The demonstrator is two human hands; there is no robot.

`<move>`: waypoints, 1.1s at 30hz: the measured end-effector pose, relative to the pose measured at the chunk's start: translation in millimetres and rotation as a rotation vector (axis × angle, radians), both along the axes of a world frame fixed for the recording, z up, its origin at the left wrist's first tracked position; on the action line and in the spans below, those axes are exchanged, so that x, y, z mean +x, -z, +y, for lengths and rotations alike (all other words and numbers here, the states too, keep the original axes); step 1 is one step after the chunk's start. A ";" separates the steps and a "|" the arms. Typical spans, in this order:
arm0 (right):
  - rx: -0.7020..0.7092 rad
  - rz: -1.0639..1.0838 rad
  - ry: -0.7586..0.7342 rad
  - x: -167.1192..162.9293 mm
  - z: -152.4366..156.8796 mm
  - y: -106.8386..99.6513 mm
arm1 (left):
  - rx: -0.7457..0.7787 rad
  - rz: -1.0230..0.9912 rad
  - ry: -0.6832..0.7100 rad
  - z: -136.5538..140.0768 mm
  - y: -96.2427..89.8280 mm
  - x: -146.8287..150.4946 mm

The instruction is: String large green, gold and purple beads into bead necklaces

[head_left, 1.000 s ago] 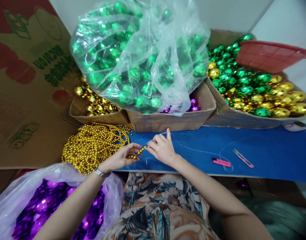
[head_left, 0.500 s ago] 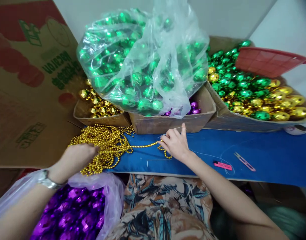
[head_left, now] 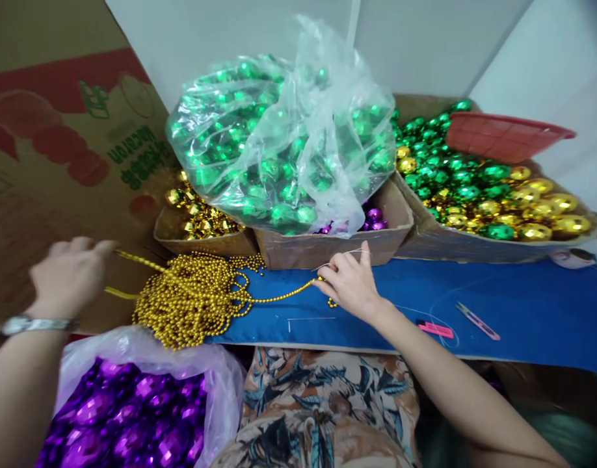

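My left hand (head_left: 69, 273) is curled closed and blurred, out past the gold bead heap (head_left: 191, 302), with 2 bead lengths (head_left: 143, 260) leading to it; exactly how those fingers sit on them I can't tell. My right hand (head_left: 350, 286) pinches the gold strand (head_left: 283, 297) over the blue worktop (head_left: 523, 312), thumb against fingers, index raised with a thin white thread (head_left: 344, 252) running to it.

To do this well, I'd keep the right pinch firm but gentle — and have the left pull evenly, since the heap's loops could snag and a jerk might slip the thread.

The strand lies right of the heap, its long axis running sideways and bending slightly away from me towards my right fingers; a short tail shows below them. The 2 lengths point left — the upper also sloping away from me. Whether they join this strand inside the heap, I can't tell.
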State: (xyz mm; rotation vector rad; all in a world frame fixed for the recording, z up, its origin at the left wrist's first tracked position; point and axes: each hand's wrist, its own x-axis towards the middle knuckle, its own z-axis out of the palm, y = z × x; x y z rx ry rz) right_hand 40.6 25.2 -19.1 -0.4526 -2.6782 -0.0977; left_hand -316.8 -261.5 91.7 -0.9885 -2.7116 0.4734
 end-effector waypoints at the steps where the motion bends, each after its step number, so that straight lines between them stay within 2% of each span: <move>1: 0.009 -0.026 -0.026 0.6 -1.0 -3.4 | -0.037 0.010 0.049 6.4 12.9 6.7; 4: 0.049 -0.074 -0.047 7.4 -0.2 -23.1 | -0.034 -0.034 0.275 31.1 49.8 26.3; 7: 0.073 -0.086 -0.046 19.0 5.7 -54.2 | 0.163 -0.212 0.488 67.1 77.7 52.1; 9: 0.044 -0.056 -0.068 26.3 9.9 -77.2 | 0.340 -0.446 0.639 97.3 89.2 78.9; 11: -0.045 0.018 -0.122 31.6 12.0 -100.0 | 0.524 -0.757 0.749 129.9 95.5 114.8; 13: -0.193 0.121 -0.192 34.9 10.8 -121.1 | 0.700 -1.100 0.775 162.2 98.8 156.5; 15: -0.352 0.226 -0.235 37.1 7.3 -138.9 | 0.767 -1.396 0.840 192.0 101.8 197.9; 17: -0.467 0.304 -0.234 39.5 3.6 -152.0 | 0.845 -1.559 0.913 217.6 105.7 233.1; 19: -0.509 0.336 -0.216 43.3 2.2 -160.0 | 0.914 -1.643 0.951 237.3 110.3 258.2; 22: -0.405 0.327 -0.178 52.9 6.6 -161.2 | 0.850 -1.694 0.949 252.6 115.9 275.1; 25: -0.090 0.199 -0.095 64.5 15.4 -146.5 | 0.762 -1.756 0.876 251.0 117.4 273.7; 28: 0.214 -0.045 0.014 72.6 21.5 -118.7 | 0.761 -1.863 0.803 239.6 112.5 265.4; 31: 0.327 -0.203 0.088 75.2 22.9 -94.1 | 0.713 -1.893 0.815 227.9 102.3 257.1; 33: 0.358 -0.246 0.109 75.2 22.8 -87.0 | 0.675 -1.883 0.820 222.5 95.3 252.3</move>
